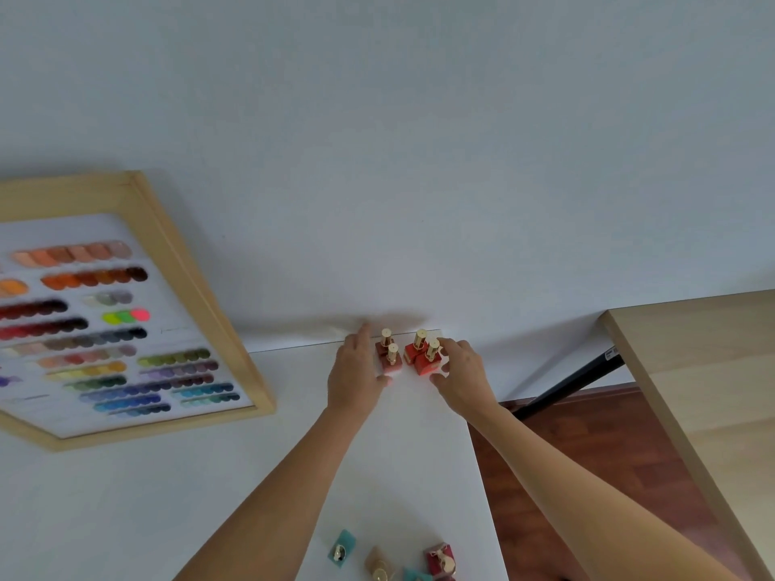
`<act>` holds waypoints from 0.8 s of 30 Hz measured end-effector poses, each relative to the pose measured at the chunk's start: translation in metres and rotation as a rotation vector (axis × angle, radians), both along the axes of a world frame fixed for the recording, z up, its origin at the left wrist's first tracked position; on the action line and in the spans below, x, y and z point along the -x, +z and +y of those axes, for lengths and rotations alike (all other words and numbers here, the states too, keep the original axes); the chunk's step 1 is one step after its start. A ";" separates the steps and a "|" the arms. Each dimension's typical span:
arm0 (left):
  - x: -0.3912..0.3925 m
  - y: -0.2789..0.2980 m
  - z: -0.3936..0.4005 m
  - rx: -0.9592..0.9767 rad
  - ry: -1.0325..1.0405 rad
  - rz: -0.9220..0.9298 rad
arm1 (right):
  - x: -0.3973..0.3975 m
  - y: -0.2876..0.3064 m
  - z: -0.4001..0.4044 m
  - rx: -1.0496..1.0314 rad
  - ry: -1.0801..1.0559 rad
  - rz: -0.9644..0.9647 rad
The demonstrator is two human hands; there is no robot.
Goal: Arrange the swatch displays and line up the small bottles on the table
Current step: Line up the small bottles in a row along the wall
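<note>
Nearest the camera, at the bottom edge of the white table (pixel 126 517), a loose group of small bottles is seen: a teal bottle (pixel 341 547), a tan bottle (pixel 378 563) and a dark red bottle (pixel 440 558), each with a gold cap, with another teal one partly cut off by the frame. Two bare forearms are stretched over them toward the far edge.

Further along, the left hand (pixel 356 377) is laid open, fingers extended, against the left side of two brownish-red bottles (pixel 389 357) standing one behind the other; nothing is gripped by it. The right hand (pixel 461 373) is curled around the right side of two bright red bottles (pixel 422 355), with fingertips at the caps; whether it is closed on them or only resting against them cannot be told. All four bottles stand upright, close together, near the table's far right corner by the wall (pixel 419 140).

To the left, a wood-framed swatch display (pixel 138 329) is propped against the wall, tilted, with rows of coloured swatches. At the right, a wooden tabletop (pixel 713 371) stands apart, over a reddish-brown floor (pixel 587 454).
</note>
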State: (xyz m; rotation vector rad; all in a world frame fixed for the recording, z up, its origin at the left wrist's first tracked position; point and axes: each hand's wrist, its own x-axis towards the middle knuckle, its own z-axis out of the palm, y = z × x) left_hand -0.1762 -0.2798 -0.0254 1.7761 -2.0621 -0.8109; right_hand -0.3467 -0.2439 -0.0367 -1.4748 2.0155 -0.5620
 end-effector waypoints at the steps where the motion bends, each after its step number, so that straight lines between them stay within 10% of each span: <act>1: -0.001 -0.004 0.001 -0.054 0.024 0.004 | 0.000 -0.002 -0.001 -0.014 -0.011 0.005; 24: 0.057 -0.027 -0.017 -0.040 0.118 0.173 | 0.005 -0.024 -0.030 0.071 -0.121 -0.001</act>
